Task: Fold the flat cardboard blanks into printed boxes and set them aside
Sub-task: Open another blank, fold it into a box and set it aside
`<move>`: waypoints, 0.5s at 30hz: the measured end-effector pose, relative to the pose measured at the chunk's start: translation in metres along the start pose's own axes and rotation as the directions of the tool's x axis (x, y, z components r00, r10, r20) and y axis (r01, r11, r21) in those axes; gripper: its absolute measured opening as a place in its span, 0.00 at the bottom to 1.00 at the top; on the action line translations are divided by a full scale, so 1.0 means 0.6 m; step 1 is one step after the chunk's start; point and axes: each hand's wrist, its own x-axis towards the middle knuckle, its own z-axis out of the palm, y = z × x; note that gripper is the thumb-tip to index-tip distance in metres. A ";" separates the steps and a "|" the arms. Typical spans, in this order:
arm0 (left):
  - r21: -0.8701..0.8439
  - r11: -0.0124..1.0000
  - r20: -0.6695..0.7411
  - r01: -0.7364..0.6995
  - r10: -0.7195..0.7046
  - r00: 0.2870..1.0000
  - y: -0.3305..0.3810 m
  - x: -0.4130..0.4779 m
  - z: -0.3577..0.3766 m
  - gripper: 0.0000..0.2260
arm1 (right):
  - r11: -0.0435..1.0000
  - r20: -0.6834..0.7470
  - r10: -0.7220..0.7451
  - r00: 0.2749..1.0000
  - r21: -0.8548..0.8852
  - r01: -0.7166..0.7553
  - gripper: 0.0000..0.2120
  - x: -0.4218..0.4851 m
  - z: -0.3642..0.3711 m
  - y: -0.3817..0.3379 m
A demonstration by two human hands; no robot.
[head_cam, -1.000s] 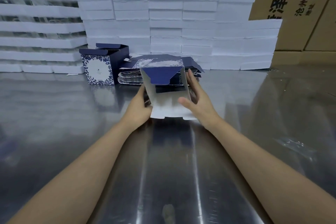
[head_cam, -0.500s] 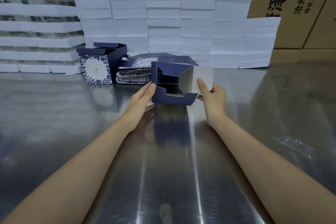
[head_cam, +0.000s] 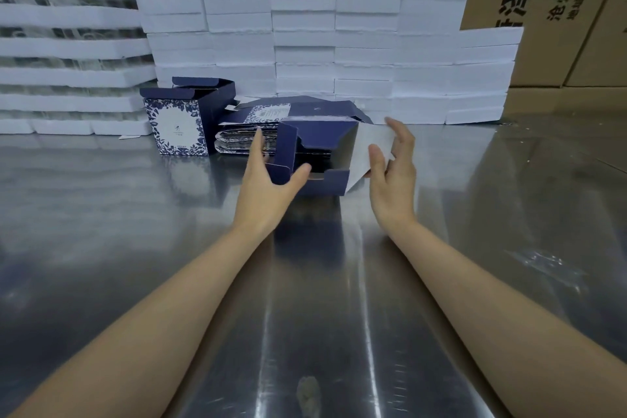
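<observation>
Since half a second ago, my left hand (head_cam: 268, 180) has closed thumb and fingers round the left wall of the half-folded box (head_cam: 315, 153), which sits open on the steel table (head_cam: 101, 214). Right hand (head_cam: 390, 166) pinches its white flap. Behind lie flat blanks (head_cam: 244, 136); far left stands a finished box (head_cam: 183, 119).

Navy box (head_cam: 315, 153); white foam blocks (head_cam: 305, 27)
</observation>
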 end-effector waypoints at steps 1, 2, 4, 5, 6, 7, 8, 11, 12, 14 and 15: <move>0.029 1.000 -0.016 -0.011 0.012 1.000 0.003 -0.003 0.002 0.42 | 0.999 0.028 -0.030 0.999 -0.026 0.031 0.13 -0.001 0.001 0.003; 0.029 0.999 -0.042 -0.019 0.021 0.999 0.006 -0.002 0.003 0.38 | 0.997 0.057 -0.058 0.997 -0.045 0.060 0.12 -0.002 0.002 0.005; -0.049 0.998 -0.108 -0.032 0.026 0.994 0.010 0.001 0.006 0.22 | 0.995 0.094 -0.076 0.993 -0.060 0.082 0.13 -0.004 0.003 0.008; -0.109 0.994 -0.149 -0.019 0.003 0.989 0.009 0.006 0.005 0.11 | 0.995 0.100 -0.068 0.993 -0.065 0.074 0.14 -0.004 0.003 0.007; -0.199 0.980 -0.164 0.013 -0.047 0.985 0.013 0.010 0.001 0.02 | 0.993 0.094 -0.068 0.993 -0.088 0.076 0.16 -0.004 0.002 0.006; -0.300 0.952 -0.158 0.061 -0.113 0.981 0.012 0.016 -0.004 0.05 | 0.986 0.077 -0.087 0.993 -0.134 0.097 0.18 -0.002 0.000 0.004; -0.410 0.902 -0.101 0.134 -0.191 0.976 0.015 0.020 -0.009 0.07 | 0.971 0.059 -0.128 0.990 -0.197 0.137 0.21 0.001 -0.003 0.002; -0.476 0.846 0.045 0.242 -0.251 0.967 0.015 0.028 -0.018 0.06 | 0.921 0.047 -0.269 0.962 -0.280 0.272 0.25 0.013 -0.012 0.003; -0.452 0.861 0.043 0.231 -0.238 0.970 0.014 0.029 -0.019 0.06 | 0.918 0.075 -0.284 0.956 -0.268 0.293 0.26 0.016 -0.015 0.003; -0.388 0.910 -0.033 0.145 -0.170 0.985 0.012 0.027 -0.022 0.06 | 0.932 0.143 -0.245 0.959 -0.237 0.274 0.28 0.019 -0.019 0.002; -0.387 0.916 -0.067 0.101 -0.138 0.988 0.009 0.026 -0.023 0.05 | 0.946 0.173 -0.207 0.963 -0.214 0.242 0.29 0.019 -0.020 -0.001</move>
